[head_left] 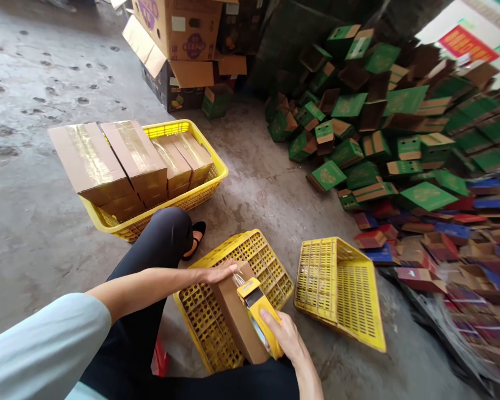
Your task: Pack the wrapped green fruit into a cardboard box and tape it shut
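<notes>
A brown cardboard box (237, 314) stands on an upturned yellow plastic crate (270, 266) in front of me. My left hand (223, 273) holds the box near its far end, thumb and fingers close to the top edge; part of the fingers is hidden. In my right hand (285, 333) is a yellow tape dispenser (266, 319), gripped from the right with the thumb along its side. The dispenser's front end rests at the box top, and a short strip of clear tape (238, 278) shows just ahead of it, close to my left fingers.
Several taped boxes (135, 150) fill a yellow basket (210, 183) at the left. Another yellow crate (337, 289) lies at the right. Large open cartons (187, 78) stand at the back. Piled green boxes (345, 150) and red and blue ones (441, 247) cover the right side.
</notes>
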Demonstrator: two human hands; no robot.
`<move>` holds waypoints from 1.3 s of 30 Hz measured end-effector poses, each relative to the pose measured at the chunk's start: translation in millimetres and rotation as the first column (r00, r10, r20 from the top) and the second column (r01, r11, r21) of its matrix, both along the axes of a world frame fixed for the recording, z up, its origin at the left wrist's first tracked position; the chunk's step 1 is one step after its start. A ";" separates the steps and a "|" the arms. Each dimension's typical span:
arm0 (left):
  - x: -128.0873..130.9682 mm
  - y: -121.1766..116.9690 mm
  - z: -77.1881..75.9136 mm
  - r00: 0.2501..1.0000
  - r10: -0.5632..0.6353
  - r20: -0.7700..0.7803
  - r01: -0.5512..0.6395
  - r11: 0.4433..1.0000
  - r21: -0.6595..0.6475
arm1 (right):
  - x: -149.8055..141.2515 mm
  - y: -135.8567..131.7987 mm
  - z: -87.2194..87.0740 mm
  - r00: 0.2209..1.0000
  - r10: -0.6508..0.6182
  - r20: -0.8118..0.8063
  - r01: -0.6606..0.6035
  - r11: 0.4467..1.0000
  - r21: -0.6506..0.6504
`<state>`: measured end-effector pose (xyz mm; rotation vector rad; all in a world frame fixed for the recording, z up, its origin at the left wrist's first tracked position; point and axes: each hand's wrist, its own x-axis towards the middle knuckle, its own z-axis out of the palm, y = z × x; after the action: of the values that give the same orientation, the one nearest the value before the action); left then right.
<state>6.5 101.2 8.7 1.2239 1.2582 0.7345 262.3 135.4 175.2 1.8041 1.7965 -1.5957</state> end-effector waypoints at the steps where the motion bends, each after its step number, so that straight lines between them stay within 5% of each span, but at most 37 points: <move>1: -2.5 0.0 4.7 0.999 -0.039 0.015 0.038 0.999 0.032 | 0.0 -0.3 0.7 1.000 0.003 0.004 -0.003 1.000 -0.003; 6: -7.7 0.6 32.2 0.976 -0.175 0.127 0.122 0.929 0.349 | -0.7 -0.2 2.8 1.000 0.022 -0.004 -0.022 1.000 -0.011; 10: 10.9 6.1 41.9 0.984 -0.124 0.125 0.077 0.941 0.329 | 2.4 -0.1 -0.3 0.999 -0.025 -0.026 0.025 1.000 -0.011; 18: 45.9 6.1 27.3 0.999 0.042 -0.010 -0.037 0.952 0.303 | 7.7 0.7 1.7 0.994 -0.047 -0.096 0.041 0.997 -0.072; 26: 34.9 6.2 14.5 0.992 -0.104 -0.078 0.129 0.868 0.479 | 18.9 7.1 -9.7 0.997 -0.003 -0.083 -0.010 0.987 -0.162; 39: 38.6 5.7 3.3 0.940 -0.065 -0.334 0.251 0.796 0.551 | 42.5 -2.3 -4.9 1.000 0.011 -0.006 -0.012 0.988 -0.154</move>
<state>45.1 106.9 11.9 1.9950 1.1790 0.8698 304.9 133.1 170.3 1.7201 1.6327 -1.6848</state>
